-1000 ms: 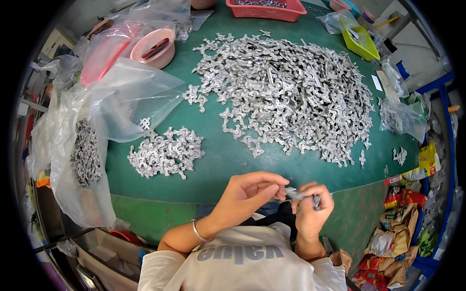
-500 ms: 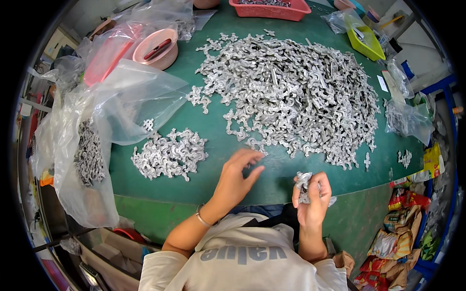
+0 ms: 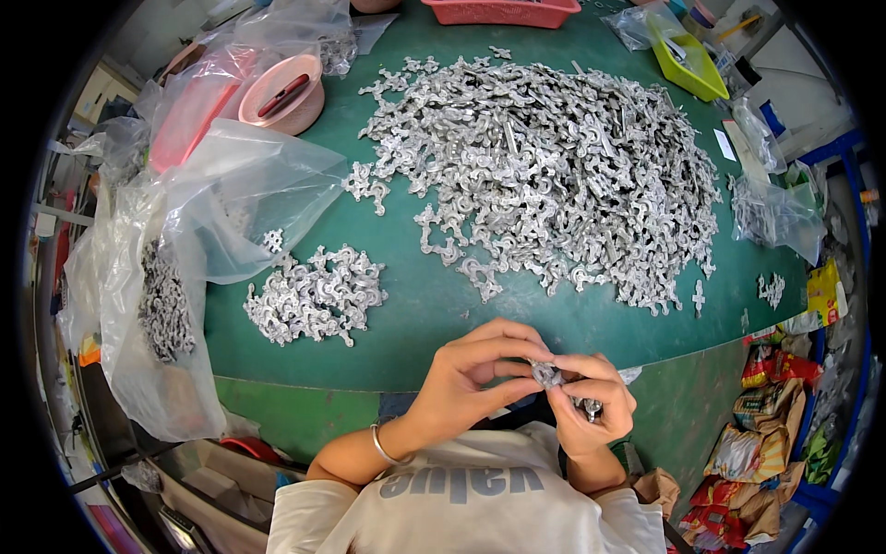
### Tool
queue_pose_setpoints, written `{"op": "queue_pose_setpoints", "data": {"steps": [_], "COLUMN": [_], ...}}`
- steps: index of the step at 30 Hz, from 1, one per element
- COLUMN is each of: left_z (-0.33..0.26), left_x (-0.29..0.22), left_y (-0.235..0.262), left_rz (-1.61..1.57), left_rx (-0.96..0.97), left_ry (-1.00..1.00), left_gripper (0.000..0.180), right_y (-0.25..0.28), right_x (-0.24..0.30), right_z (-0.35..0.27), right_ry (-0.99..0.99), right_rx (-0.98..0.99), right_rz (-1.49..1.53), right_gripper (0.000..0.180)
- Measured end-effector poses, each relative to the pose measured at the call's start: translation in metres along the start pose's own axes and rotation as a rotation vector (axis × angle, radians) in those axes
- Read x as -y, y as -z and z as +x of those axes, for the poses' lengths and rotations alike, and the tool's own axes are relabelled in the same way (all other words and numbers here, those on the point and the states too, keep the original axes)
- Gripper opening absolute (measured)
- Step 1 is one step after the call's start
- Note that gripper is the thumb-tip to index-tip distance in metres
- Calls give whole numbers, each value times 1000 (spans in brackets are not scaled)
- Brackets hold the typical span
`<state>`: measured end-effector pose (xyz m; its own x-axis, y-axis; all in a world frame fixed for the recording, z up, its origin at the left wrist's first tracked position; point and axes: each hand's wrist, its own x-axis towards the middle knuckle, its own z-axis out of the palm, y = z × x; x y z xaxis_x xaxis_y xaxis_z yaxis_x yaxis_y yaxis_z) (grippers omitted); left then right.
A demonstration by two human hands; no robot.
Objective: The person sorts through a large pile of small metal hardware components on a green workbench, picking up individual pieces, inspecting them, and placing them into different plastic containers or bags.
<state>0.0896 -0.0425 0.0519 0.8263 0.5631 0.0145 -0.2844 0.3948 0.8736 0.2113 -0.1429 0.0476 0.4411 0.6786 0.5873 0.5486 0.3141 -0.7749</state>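
1. My left hand (image 3: 469,377) has its thumb and fingers drawn almost together, their tips pinching a small silvery metal piece (image 3: 546,374).
2. My right hand (image 3: 583,434) meets it from the other side, thumb and forefinger on that same piece, so it sits between both sets of fingertips. The other right fingers are curled in, with more metal pieces (image 3: 588,406) tucked inside them; how many, I cannot tell.
3. Both hands are at the near edge of the green table (image 3: 415,319), and a bracelet (image 3: 380,443) circles my left wrist.
4. Straight ahead of my fingertips spreads the big heap (image 3: 554,185) of similar pieces.
5. To the left of my left fingers and slightly forward lies a smaller pile (image 3: 316,295).
6. Beyond that pile, farther left, a clear plastic bag (image 3: 263,171) drapes over the table's side.
7. Ahead and left of my fingers, a pink bowl (image 3: 303,118) holds a red-handled tool (image 3: 283,95).
8. Far ahead and to the right of my fingers stands a yellow-green basket (image 3: 697,76).
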Motion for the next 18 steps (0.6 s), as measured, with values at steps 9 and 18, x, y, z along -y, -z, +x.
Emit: {"op": "queue_pose_setpoints", "data": {"steps": [9,18], "left_z": [2,2], "left_x": [-3,-5], "left_y": [2,4], "left_rz": [-212,-301], "left_rx": [120,191], "left_ry": [-8,22], "left_gripper": [29,31], "right_y": [8,9], "right_x": [10,14], "right_z": [7,8], "right_ry": [237,302], "right_rx": [77,92], "right_rz": [-166,-219], "right_gripper": [24,20]}}
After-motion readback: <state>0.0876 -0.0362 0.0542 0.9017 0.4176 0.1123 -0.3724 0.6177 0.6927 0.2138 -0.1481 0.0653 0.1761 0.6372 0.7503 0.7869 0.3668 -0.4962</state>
